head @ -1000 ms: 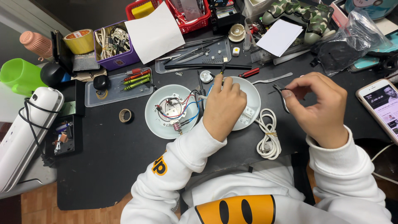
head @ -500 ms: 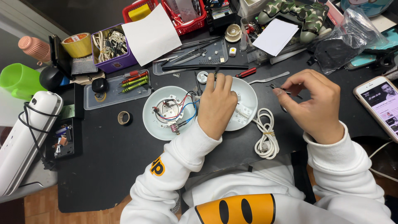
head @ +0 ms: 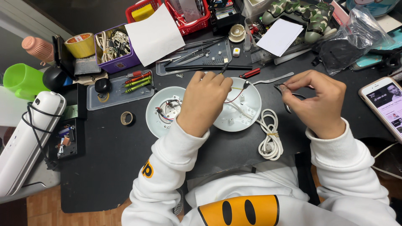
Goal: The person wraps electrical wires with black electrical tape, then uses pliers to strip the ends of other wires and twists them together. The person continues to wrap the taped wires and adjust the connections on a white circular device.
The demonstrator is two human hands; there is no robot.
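Two white round shell halves lie on the black mat. The left shell (head: 159, 119) holds a small board and coloured wires, and the right shell (head: 245, 113) is mostly bare inside. My left hand (head: 205, 100) hovers between them, closed on a thin black tool (head: 224, 68) whose tip sticks out past my fingers. A red and black wire (head: 236, 94) runs from under that hand across the right shell. My right hand (head: 316, 100), to the right of the shells, pinches small metal tweezers (head: 288, 99).
A coiled white cable (head: 270, 140) lies beside the right shell. A clear tray with screwdrivers (head: 121, 90), a small tape ring (head: 126, 118), a tool tray (head: 197, 56) and a purple box (head: 115, 50) sit behind. A phone (head: 385, 106) is right, a white device (head: 25, 138) left.
My left hand has lifted off the right shell and shifted left and up, drawing the wire out over it. My right hand stays near the same spot with the tweezers.
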